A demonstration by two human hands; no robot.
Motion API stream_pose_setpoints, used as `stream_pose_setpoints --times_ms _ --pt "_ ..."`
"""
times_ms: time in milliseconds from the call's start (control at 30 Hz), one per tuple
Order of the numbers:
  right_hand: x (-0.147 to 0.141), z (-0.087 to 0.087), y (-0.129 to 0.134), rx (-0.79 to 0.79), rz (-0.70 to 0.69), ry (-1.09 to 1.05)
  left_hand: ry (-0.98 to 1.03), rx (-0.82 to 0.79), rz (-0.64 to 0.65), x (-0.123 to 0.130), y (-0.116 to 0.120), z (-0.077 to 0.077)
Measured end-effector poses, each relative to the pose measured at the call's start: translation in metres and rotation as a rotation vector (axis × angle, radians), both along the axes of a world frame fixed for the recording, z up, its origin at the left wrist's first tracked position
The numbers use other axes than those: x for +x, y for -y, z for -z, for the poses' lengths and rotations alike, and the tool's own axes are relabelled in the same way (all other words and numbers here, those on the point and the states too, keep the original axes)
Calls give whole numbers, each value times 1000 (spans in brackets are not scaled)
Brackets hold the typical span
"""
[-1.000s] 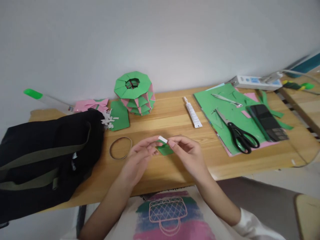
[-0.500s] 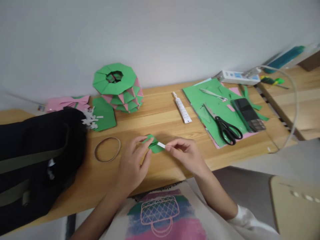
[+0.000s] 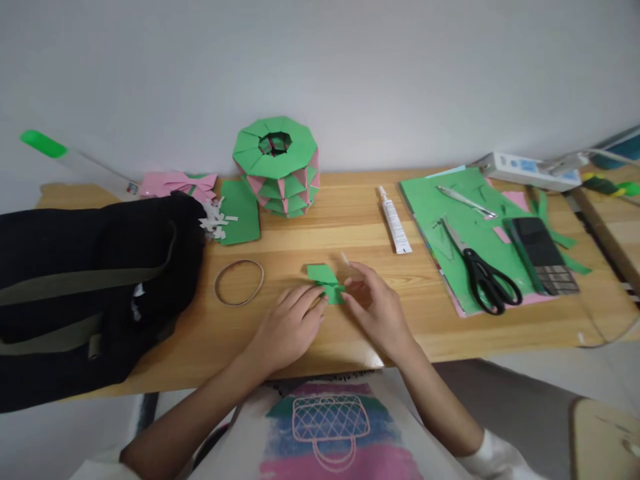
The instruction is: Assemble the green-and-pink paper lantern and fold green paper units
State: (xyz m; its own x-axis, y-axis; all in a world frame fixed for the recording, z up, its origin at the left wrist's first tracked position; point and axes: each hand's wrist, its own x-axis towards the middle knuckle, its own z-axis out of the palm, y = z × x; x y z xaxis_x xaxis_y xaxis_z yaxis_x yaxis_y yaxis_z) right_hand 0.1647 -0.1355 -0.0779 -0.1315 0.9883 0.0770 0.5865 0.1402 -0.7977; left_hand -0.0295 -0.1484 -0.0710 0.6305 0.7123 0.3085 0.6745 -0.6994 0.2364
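A small folded piece of green paper (image 3: 321,273) lies on the wooden table between my hands. The fingertips of my left hand (image 3: 295,323) are pressed together on its lower left part, holding it against the wood. At its right edge, the thumb and fingers of my right hand (image 3: 379,308) close around the paper. A thin white strip (image 3: 345,259) sits just above my right index finger; whether it sticks to that finger cannot be told. To the left lies a brown ring-shaped band (image 3: 216,288).
A green and pink folded-paper lantern (image 3: 276,167) stands at the back. A glue tube (image 3: 397,225), black-handled scissors (image 3: 481,272) on green sheets (image 3: 425,200), and a phone (image 3: 539,243) lie right. White scraps (image 3: 215,220) and a black bag (image 3: 100,267) are left.
My right hand has let go of the white strip and moved its fingers to the green paper's right edge. The view has shifted left, so the objects appear farther right.
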Motion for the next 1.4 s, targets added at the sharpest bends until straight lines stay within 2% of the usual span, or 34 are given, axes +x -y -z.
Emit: stream_pose_setpoints --times_ms 233,433,633,767,933,1167,1400 --pt "-4 8 -4 -38 -23 41 -77 -99 -3 1 -3 10" --pt "-6 4 -4 -21 -20 51 -117 -115 1 -1 -7 10" --pt "-10 -1 -18 -45 9 73 -168 -128 31 -4 -11 10" --pt "-9 -1 -29 -51 -56 181 -168 -77 59 -7 -13 11" --pt "-4 1 -36 -33 -160 203 -144 -25 90 -11 -14 16" --pt "7 -5 -50 -135 -370 33 -28 -77 60 -6 -16 17" --pt "15 -3 -61 -142 -451 -79 -36 -75 66 1 -21 14"
